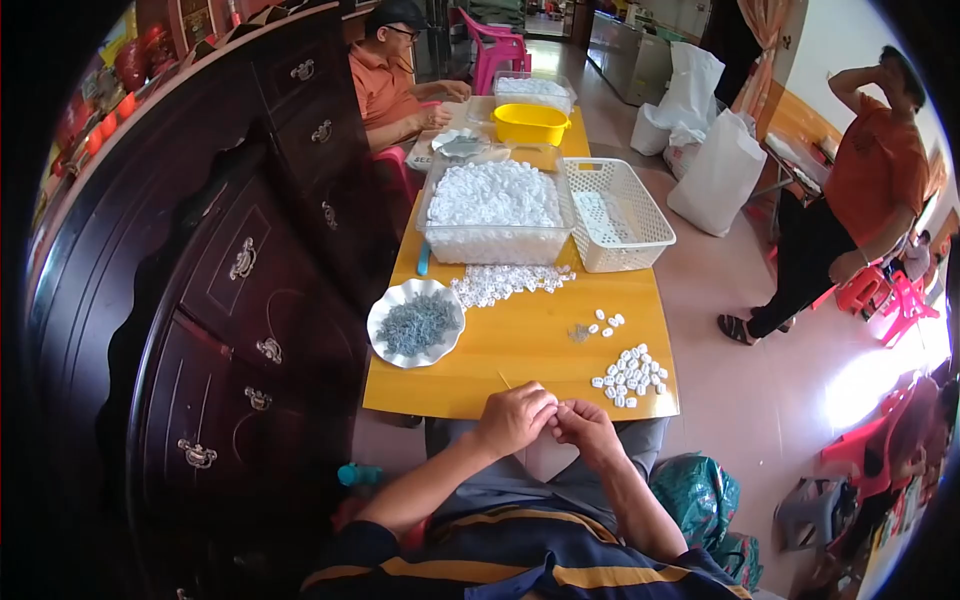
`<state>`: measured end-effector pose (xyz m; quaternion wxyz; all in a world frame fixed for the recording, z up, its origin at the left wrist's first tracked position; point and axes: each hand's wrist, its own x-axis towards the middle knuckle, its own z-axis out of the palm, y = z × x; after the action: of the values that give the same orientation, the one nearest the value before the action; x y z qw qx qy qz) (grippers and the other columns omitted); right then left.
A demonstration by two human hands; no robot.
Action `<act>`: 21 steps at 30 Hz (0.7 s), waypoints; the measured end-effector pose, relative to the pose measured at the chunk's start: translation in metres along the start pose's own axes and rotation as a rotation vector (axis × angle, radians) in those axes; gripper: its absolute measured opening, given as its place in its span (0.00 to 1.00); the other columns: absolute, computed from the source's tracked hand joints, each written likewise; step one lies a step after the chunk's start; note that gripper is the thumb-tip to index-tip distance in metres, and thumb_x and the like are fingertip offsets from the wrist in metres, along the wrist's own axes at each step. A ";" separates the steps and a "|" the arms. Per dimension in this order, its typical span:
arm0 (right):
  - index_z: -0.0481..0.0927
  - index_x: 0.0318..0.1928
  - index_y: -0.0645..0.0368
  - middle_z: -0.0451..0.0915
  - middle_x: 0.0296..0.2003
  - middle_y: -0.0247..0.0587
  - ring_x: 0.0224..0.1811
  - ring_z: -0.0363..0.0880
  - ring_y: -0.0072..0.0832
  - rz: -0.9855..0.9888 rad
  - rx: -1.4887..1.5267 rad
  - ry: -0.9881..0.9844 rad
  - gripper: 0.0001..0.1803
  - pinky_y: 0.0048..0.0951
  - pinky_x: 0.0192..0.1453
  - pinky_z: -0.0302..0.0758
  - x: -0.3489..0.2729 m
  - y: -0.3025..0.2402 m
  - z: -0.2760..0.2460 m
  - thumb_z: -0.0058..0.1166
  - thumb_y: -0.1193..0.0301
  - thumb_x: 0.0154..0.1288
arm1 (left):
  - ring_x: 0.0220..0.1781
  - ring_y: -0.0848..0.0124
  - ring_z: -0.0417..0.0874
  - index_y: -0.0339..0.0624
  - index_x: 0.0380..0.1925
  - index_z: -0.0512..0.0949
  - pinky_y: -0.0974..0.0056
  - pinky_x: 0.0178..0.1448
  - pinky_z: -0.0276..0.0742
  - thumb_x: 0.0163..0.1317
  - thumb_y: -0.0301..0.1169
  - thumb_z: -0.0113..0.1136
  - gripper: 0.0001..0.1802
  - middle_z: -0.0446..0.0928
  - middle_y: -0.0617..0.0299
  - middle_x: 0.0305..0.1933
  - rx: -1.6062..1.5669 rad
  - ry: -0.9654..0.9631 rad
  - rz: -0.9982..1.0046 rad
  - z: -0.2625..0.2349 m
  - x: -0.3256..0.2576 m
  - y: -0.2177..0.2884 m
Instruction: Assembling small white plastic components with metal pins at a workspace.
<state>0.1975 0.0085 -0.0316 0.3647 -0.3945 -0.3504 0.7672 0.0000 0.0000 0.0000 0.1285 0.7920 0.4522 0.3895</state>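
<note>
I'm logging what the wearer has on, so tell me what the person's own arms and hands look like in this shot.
Both forearms are bare, entering from the lower edge. The left hand and right hand wear no gloves; no rings or watch can be made out. Short sleeves of a dark navy shirt with yellow-orange stripes end above the elbows.

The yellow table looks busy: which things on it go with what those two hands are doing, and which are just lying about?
In use:
left hand and right hand, pinched together at the table edge
small white pieces
plate of grey pins
clear tub of white pieces

Lying about:
white basket
yellow bowl
white sacks on the floor
</note>
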 end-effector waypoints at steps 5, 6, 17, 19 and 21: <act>0.84 0.42 0.62 0.84 0.30 0.30 0.32 0.79 0.15 -0.151 -0.284 0.060 0.11 0.19 0.39 0.75 0.002 0.006 0.010 0.59 0.66 0.76 | 0.35 0.52 0.85 0.43 0.34 0.79 0.52 0.38 0.80 0.65 0.30 0.65 0.05 0.81 0.55 0.34 -0.038 -0.019 -0.112 -0.004 -0.006 0.002; 0.84 0.42 0.62 0.84 0.30 0.30 0.32 0.79 0.15 -0.141 -0.283 0.060 0.11 0.19 0.39 0.75 0.005 0.007 0.008 0.59 0.66 0.76 | 0.35 0.52 0.85 0.43 0.34 0.79 0.52 0.38 0.80 0.65 0.30 0.65 0.05 0.81 0.55 0.34 -0.041 -0.022 -0.122 -0.001 -0.005 0.000; 0.82 0.41 0.61 0.82 0.30 0.28 0.31 0.76 0.14 -0.107 -0.180 0.018 0.12 0.18 0.37 0.73 0.030 -0.007 -0.004 0.56 0.65 0.78 | 0.34 0.51 0.82 0.39 0.34 0.78 0.55 0.36 0.77 0.67 0.26 0.62 0.03 0.78 0.52 0.33 -0.175 -0.033 -0.142 0.011 0.019 -0.017; 0.82 0.44 0.60 0.84 0.34 0.29 0.33 0.79 0.15 -0.045 -0.131 -0.002 0.12 0.19 0.41 0.76 0.028 -0.002 -0.009 0.55 0.63 0.79 | 0.28 0.61 0.82 0.38 0.34 0.79 0.60 0.32 0.76 0.64 0.22 0.64 0.02 0.78 0.57 0.30 -0.227 -0.015 -0.121 0.017 0.018 -0.019; 0.82 0.45 0.59 0.84 0.34 0.29 0.33 0.79 0.15 -0.033 -0.107 -0.001 0.12 0.19 0.41 0.75 0.026 0.001 -0.013 0.55 0.63 0.79 | 0.26 0.65 0.80 0.38 0.33 0.80 0.62 0.30 0.74 0.63 0.21 0.64 0.02 0.78 0.58 0.30 -0.258 -0.037 -0.147 0.019 0.019 -0.017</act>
<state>0.1980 0.0326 -0.0475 0.3554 -0.4075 -0.3976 0.7413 0.0089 0.0274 -0.0125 0.2657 0.7406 0.4530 0.4191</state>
